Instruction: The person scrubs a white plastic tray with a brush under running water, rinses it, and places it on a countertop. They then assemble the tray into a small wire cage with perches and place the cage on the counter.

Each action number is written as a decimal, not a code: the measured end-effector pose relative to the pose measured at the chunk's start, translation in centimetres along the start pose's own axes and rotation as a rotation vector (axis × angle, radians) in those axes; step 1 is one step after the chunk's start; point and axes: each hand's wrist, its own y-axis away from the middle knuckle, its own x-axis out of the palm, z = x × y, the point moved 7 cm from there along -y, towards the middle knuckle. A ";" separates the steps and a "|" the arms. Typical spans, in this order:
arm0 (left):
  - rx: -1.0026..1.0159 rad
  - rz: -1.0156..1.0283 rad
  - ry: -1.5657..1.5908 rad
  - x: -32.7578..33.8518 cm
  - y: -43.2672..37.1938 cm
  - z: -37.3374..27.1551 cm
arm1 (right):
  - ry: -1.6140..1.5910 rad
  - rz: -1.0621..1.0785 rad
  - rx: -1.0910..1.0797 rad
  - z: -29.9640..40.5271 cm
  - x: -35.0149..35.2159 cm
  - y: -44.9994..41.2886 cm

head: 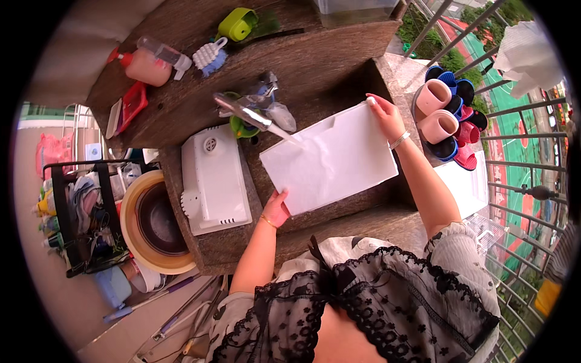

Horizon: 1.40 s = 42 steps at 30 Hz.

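A white rectangular panel [345, 159] is held tilted over the stone sink [354, 88]. My left hand [278, 209] grips its near left corner, and my right hand [386, 117] has hold of the far right corner. Water from the chrome faucet [245, 112] streams onto the panel and spreads across its surface. To the left of the panel, a white plastic housing [220, 177] with a round vent and slots lies on the sink's side. Behind the faucet are a clear plastic bag [281, 115] and a green item [243, 128], partly hidden.
On the back ledge sit a pink pump bottle [147, 67], a blue-bristled scrub brush [210, 56], a green plastic scoop [237, 25] and a red dustpan-like piece [134, 106]. Slippers [447, 113] stand at right by metal railings [526, 136]. A tan basin [131, 218] is at left.
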 end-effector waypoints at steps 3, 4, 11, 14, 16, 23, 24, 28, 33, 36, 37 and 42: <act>0.069 0.015 -0.037 0.9 2.5 -2.8 | 0.082 -0.094 -0.055 -3.9 1.3 -0.4; 0.094 0.037 -0.065 1.3 3.1 -3.7 | 0.111 -0.131 -0.022 -5.9 1.8 -0.4; 0.283 -0.219 -0.386 2.6 9.3 -9.1 | 0.264 -0.291 0.269 -9.8 10.0 2.5; 0.412 -0.331 -0.465 2.7 12.2 -9.4 | -0.043 -0.207 0.286 -8.1 14.9 2.9; 0.483 -0.380 -0.516 1.6 13.7 -8.8 | -0.425 -0.067 0.442 -5.3 18.7 4.1; 0.586 -0.411 -0.564 -0.7 15.8 -8.1 | -1.345 0.496 0.763 1.3 23.4 8.0; 0.574 -0.386 -0.558 -0.9 15.8 -8.1 | -1.355 0.529 0.645 3.9 23.1 9.1; 0.614 -0.282 -0.546 -1.7 15.3 -8.4 | -1.061 0.541 0.049 4.0 21.9 8.2; 0.583 -0.273 -0.591 -2.7 14.3 -8.7 | -1.487 0.404 0.465 4.3 22.6 8.6; 0.603 -0.268 -0.619 -2.9 13.2 -8.3 | -1.285 0.264 0.623 0.8 22.2 5.6; 0.617 -0.267 -0.626 -3.1 12.9 -8.1 | -1.108 0.136 0.689 -1.0 21.7 4.7; 0.635 -0.297 -0.826 -1.7 11.6 -7.5 | -0.766 0.074 0.651 -4.7 20.1 0.1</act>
